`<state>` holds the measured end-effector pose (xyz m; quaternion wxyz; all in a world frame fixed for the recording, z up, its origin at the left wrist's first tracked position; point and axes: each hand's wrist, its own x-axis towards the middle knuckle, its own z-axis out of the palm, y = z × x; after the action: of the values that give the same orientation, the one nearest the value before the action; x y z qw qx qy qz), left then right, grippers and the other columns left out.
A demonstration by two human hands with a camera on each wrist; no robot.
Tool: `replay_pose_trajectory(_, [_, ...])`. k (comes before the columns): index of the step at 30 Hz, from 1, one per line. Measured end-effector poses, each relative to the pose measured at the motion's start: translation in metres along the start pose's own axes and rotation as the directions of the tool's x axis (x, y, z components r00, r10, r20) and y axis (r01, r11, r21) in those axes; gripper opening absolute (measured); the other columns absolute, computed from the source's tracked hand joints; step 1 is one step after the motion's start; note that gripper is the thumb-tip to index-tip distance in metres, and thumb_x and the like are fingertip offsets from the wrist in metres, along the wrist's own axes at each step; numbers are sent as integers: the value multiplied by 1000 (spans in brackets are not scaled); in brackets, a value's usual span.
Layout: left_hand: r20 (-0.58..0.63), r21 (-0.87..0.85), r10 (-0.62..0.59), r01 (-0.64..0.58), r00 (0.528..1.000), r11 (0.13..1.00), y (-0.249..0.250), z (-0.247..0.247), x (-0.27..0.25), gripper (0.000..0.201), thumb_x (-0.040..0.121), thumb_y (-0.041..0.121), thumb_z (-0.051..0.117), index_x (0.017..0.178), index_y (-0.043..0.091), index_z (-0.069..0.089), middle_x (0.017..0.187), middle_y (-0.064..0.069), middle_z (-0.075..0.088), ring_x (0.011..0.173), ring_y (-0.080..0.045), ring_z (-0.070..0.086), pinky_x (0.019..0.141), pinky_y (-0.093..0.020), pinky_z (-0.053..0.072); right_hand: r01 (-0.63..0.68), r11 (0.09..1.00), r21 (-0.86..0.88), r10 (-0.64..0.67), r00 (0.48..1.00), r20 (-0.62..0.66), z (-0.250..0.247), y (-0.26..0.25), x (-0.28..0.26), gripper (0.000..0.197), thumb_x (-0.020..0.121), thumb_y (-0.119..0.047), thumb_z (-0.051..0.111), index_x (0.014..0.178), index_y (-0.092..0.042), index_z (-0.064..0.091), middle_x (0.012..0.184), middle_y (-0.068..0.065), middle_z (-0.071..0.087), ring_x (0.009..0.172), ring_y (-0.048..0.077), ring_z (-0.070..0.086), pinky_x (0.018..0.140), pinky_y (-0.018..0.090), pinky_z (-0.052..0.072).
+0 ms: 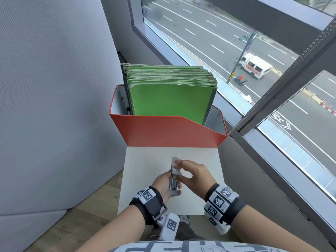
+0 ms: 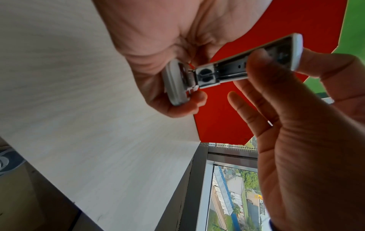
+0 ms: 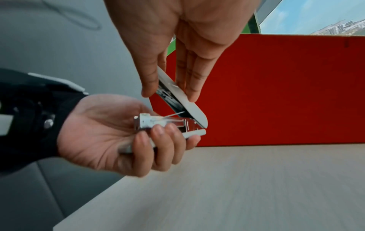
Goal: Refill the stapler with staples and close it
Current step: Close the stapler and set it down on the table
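A small white stapler (image 1: 175, 176) is held above the pale table (image 1: 203, 160), swung open at its hinge. My left hand (image 1: 165, 183) grips its base and metal magazine (image 3: 158, 121), fingers curled round from below. My right hand (image 1: 190, 174) pinches the raised white cover (image 3: 185, 101) between thumb and straight fingers. In the right wrist view the cover stands at a steep angle to the magazine, and a thin spring rod (image 3: 174, 114) runs between them. In the left wrist view the cover's inner channel (image 2: 233, 67) shows. I cannot tell whether staples lie in the magazine.
A red box (image 1: 169, 131) full of green folders (image 1: 171, 100) stands at the table's far end. A grey partition (image 1: 54, 88) runs along the left and a window (image 1: 254, 60) along the right. The table's near edge lies just under my wrists.
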<state>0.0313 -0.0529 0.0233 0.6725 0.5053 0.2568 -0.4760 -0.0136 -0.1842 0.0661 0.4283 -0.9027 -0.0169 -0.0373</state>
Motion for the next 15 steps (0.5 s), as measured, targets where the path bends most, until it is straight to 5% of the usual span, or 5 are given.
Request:
replay_pose_trajectory(8, [27, -135, -24, 27, 999, 990, 4, -3, 5, 44, 92, 54, 37, 96, 19, 64, 66, 0, 56, 53, -13, 49, 46, -24, 45, 83, 995, -50, -80, 995, 51, 14, 11, -18, 21, 74, -13, 77, 92, -17, 67, 124, 0, 65, 107, 11, 63, 87, 25, 54])
replay_pose_trajectory(15, [65, -106, -16, 23, 998, 994, 0, -4, 3, 49, 83, 55, 58, 110, 14, 65, 69, -1, 53, 59, -13, 52, 45, -22, 48, 74, 997, -31, -73, 997, 34, 20, 12, -25, 19, 81, -32, 60, 94, -20, 67, 126, 2, 63, 108, 12, 62, 86, 26, 54])
